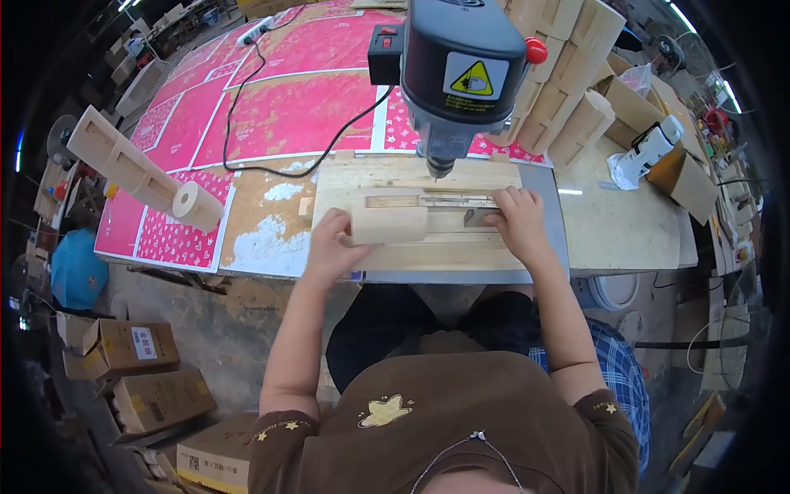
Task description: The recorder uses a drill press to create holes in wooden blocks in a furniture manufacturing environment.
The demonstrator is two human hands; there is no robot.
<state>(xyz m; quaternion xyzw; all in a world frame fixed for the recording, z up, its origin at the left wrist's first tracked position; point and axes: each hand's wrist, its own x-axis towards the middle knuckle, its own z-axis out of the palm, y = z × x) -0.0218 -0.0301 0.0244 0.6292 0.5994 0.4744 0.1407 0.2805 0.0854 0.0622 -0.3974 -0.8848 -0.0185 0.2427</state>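
A pale wooden cylinder point(389, 225) with a slot along its far side lies sideways on a wooden jig point(461, 257) with rails. My left hand point(331, 245) is closed round the cylinder's left end, thumb on the near side. At the right of the jig my right hand point(521, 221) is closed, fingertips at the far rail and thumb against a small dark grey metal piece point(476, 216). The palm hides part of what it grips. Above the jig hangs a drill press point(461, 74), its chuck point(439, 167) just beyond the cylinder and apart from it.
Slotted wooden cylinders stand stacked at right point(568, 74), and a joined row leans at left point(132, 160). A black cable point(276, 171) curves over the pink sheeting point(304, 99). White shavings point(267, 247) lie left of the jig. A white bottle point(650, 152) and a cardboard box point(685, 177) are at right.
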